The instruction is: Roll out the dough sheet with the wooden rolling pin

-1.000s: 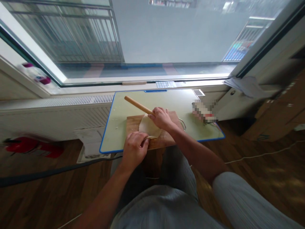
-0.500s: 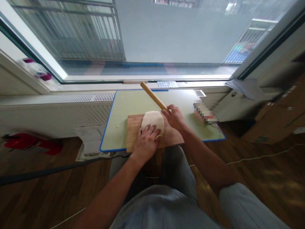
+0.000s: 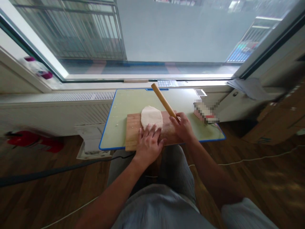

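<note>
A flattened, pale oval of dough [image 3: 151, 116] lies on a wooden board [image 3: 132, 133], partly overhanging its far edge. My left hand [image 3: 149, 138] rests on the near end of the dough with its fingers spread, hiding that end. To the right, my right hand [image 3: 184, 126] is wrapped round the near end of a wooden rolling pin [image 3: 164, 101]. The pin slants away to the upper left, apart from the dough. Beneath the board is a pale green table top [image 3: 111, 127] with a blue rim.
A partly pixelated object [image 3: 206, 113] sits at the table's right side. Behind the table are a radiator [image 3: 78, 109] and a window sill [image 3: 100, 86]. A red fire extinguisher [image 3: 35, 141] lies on the floor at left; a cardboard box [image 3: 269, 127] stands at right.
My right hand has moved right and nearer me with the rolling pin, away from the dough. My left hand's thumb is now spread out, and the dough has shifted slightly farther from me.
</note>
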Available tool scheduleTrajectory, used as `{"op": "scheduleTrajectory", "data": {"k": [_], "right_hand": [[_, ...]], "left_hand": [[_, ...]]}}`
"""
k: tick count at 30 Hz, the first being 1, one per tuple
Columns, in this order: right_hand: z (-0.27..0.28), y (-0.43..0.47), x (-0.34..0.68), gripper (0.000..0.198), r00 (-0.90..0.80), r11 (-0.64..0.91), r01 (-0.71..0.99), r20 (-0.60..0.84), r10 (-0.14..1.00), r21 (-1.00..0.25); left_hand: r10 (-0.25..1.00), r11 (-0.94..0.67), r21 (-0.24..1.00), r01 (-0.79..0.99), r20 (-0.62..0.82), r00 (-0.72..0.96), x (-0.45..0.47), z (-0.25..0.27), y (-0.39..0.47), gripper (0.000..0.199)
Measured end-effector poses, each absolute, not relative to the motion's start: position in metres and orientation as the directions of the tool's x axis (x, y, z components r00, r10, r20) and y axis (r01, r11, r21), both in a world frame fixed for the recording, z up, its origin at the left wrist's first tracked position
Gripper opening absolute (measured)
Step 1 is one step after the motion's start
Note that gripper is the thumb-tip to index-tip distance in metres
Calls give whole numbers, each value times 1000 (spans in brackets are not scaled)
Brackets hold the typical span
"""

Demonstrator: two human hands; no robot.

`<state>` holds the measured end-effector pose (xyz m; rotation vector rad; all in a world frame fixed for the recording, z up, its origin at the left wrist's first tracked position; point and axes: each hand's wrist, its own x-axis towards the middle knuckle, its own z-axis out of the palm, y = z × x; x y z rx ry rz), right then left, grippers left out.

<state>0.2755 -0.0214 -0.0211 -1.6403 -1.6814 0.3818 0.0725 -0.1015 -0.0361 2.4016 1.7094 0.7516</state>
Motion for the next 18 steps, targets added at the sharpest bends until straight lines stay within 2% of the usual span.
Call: {"op": "scheduleTrajectory", "data": {"k": [6,10,13,18], "right_hand": [[-21,-30,282,36,116,146,706,316,941,-693],[-16,-35,281,30,72,188,708,335,940,-681],[-14,-40,285,22,-16,227,723,314,949,-652],[-14,-43,293,17,-231,378,736,315,920,-562]], "left_hand": [[895,-419,323,848,307,325,51,-36,-113,62],[887,-411,295,862,346,305,34,-36,-108,55],[877,-414,297,861,385,288,25,-37,-107,45],[857,-443,363,820,439,268,21,-35,-105,33]]}}
